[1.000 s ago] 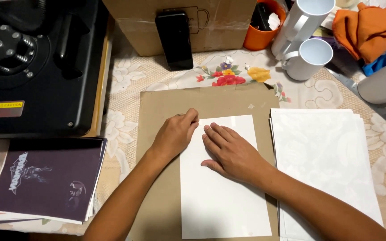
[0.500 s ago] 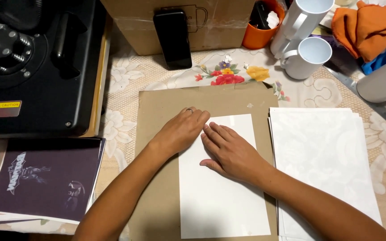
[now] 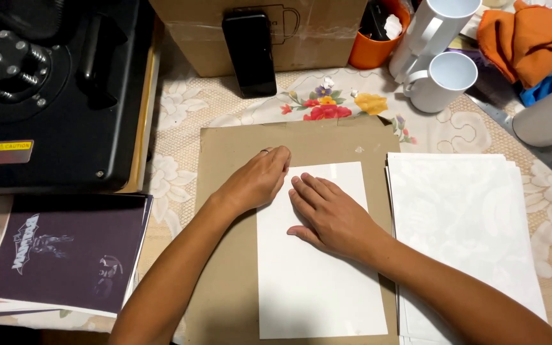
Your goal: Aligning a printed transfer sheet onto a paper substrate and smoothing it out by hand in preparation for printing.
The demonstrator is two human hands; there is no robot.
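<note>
Three white mugs, one phone, one cardboard box.

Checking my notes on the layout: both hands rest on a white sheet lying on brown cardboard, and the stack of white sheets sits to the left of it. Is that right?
Not quite. The head view shows the stack of white sheets to the right of the brown cardboard, not the left. The rest holds: the left hand and right hand both rest on the white sheet.
</note>
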